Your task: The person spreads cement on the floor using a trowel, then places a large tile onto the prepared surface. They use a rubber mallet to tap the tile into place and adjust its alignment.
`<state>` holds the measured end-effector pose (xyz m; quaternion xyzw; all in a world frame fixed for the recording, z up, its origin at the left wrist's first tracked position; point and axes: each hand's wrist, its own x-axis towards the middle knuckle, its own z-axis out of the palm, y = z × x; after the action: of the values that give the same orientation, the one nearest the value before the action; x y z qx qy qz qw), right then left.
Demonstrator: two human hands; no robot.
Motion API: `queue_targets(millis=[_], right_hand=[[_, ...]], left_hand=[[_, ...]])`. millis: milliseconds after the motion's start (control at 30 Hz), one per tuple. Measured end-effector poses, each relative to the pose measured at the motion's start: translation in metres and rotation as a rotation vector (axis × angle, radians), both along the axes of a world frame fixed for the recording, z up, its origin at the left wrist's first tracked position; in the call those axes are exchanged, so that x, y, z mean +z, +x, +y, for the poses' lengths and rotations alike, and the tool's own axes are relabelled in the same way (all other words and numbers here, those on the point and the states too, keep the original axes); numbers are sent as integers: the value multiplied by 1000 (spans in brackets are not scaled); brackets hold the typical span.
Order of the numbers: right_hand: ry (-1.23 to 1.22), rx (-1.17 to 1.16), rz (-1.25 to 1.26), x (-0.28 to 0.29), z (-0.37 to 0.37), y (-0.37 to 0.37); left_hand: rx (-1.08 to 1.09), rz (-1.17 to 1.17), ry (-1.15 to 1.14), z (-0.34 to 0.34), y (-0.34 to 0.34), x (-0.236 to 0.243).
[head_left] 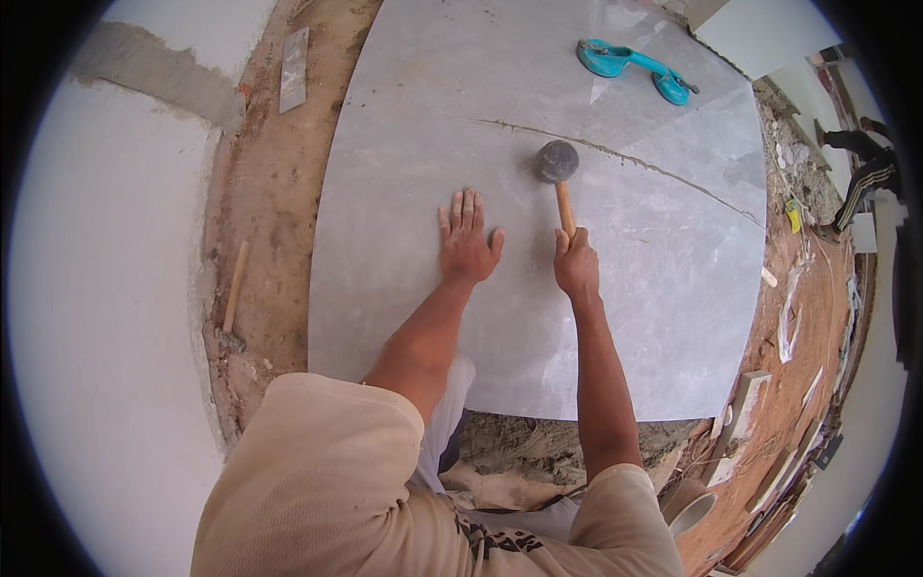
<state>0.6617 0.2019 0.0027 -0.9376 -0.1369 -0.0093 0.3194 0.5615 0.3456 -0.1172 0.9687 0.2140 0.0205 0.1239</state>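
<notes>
Large grey floor tiles (385,240) spread out beneath both hands, and a mortar-smeared joint (625,154) crosses them ahead of me. My left hand (468,240) lies flat on the nearer tile with its fingers stretched out. In my right hand (577,264) is the wooden handle of a rubber mallet (557,162), its round black head just short of the joint. Whether the head touches the tile or hovers over it, I cannot tell. A turquoise double suction cup lifter (630,63) rests on the farther tile.
Along the bare strip by the left wall lie a flat metal plate (294,69) and a wooden-handled hammer (236,288). Wet mortar (519,442) shows at the tile's near edge. Debris and a pipe piece (690,513) line the right side. Another person's legs (865,178) appear far right.
</notes>
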Motion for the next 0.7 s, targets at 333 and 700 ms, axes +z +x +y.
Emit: queue_targets(millis=[333,700], right_hand=[[854,-60,-168,13,-82,-57],[688,-267,-187,59,-176,-131]], left_hand=[[-18,67,64,-1,2,-13],[-10,15,165,-2,2,-30]])
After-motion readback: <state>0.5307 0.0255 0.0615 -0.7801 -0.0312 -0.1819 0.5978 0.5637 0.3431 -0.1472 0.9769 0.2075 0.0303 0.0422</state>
